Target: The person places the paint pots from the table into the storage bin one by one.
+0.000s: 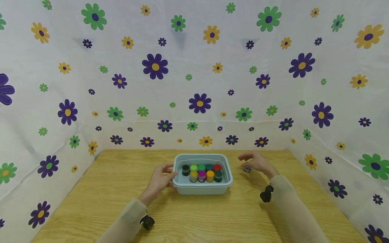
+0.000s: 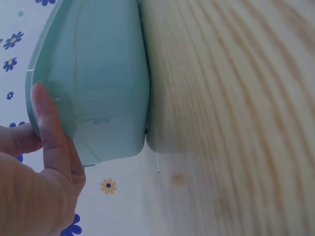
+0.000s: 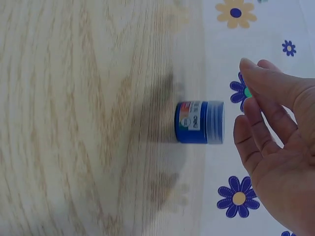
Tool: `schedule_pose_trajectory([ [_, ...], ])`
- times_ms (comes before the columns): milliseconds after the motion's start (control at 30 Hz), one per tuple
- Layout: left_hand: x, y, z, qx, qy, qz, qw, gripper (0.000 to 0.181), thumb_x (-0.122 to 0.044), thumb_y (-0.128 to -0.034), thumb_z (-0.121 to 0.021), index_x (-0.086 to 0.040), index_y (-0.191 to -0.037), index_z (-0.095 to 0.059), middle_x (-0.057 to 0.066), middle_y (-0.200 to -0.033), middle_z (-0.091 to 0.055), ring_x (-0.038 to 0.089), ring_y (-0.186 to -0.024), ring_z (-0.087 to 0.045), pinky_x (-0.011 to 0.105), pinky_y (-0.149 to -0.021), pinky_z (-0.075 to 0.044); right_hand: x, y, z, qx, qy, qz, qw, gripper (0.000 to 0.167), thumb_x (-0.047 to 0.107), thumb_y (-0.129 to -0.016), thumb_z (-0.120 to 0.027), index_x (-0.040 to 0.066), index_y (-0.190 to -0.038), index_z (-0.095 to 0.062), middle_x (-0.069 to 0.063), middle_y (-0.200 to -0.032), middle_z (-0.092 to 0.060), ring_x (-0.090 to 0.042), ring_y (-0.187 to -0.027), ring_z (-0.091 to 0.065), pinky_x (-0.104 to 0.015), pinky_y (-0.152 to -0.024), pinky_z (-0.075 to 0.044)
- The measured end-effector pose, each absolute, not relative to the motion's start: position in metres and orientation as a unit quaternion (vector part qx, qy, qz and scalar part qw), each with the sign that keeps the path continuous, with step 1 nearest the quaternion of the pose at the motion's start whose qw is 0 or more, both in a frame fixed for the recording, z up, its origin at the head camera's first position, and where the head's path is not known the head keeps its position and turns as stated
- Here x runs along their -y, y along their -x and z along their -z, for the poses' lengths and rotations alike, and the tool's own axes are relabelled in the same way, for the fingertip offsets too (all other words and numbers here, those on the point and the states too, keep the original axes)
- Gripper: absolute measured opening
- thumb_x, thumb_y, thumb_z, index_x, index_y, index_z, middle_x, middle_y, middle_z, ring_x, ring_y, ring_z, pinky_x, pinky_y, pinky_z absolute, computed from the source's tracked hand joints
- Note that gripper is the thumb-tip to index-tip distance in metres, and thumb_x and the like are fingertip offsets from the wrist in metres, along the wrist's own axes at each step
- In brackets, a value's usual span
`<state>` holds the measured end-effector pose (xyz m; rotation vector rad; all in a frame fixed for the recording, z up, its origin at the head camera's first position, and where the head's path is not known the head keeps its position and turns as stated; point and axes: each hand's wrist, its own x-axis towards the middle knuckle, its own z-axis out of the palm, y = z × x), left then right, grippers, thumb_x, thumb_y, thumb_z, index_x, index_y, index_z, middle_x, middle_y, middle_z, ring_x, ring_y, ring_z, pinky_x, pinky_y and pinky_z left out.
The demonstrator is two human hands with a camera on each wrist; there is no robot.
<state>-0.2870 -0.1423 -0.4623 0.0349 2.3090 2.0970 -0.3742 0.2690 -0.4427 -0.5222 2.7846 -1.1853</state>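
Observation:
A pale blue-green plastic tub stands on the table and holds several small paint jars in two rows. Among them are a red jar, a magenta jar and an orange jar. My left hand grips the tub's left rim, fingers and thumb on either side of it in the left wrist view. To the right of the tub, a blue paint jar with a clear lid stands upright. Just above it hovers my right hand, fingers loosely bent and apart from the lid.
The wooden table extends around the tub. White cloth printed with flowers walls in the back and both sides. A small black camera sits on each wrist, including the right wrist camera.

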Motion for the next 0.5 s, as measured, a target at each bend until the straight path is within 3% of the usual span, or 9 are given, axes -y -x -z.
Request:
schedule_pose_trajectory([
  [233, 0.1428, 0.2878, 0.4645, -0.74, -0.008, -0.673, 0.01, 0.044, -0.003, -0.0927, -0.065, 0.002, -0.135, -0.053, 0.017, -0.105, -0.051, 0.019, -0.07, -0.061, 0.03, -0.052, -0.059, -0.2771, 0.3778, 0.4499, -0.915, 0.155, 0.372, 0.034, 0.037, 0.001, -0.087, -0.069, -0.005, -0.124, -0.063, -0.025, -0.128, -0.06, -0.045, -0.123, -0.05, -0.061, -0.105, -0.04],
  [500, 0.1422, 0.2898, 0.4639, -0.742, -0.009, -0.67, 0.013, 0.046, -0.003, -0.0927, -0.065, 0.001, -0.136, -0.052, 0.017, -0.106, -0.052, 0.019, -0.071, -0.062, 0.033, -0.055, -0.06, -0.2807, 0.3754, 0.4529, -0.927, 0.108, 0.353, 0.073, 0.042, 0.005, -0.086, -0.07, 0.0, -0.127, -0.062, -0.023, -0.129, -0.061, -0.039, -0.121, -0.053, -0.057, -0.104, -0.044],
])
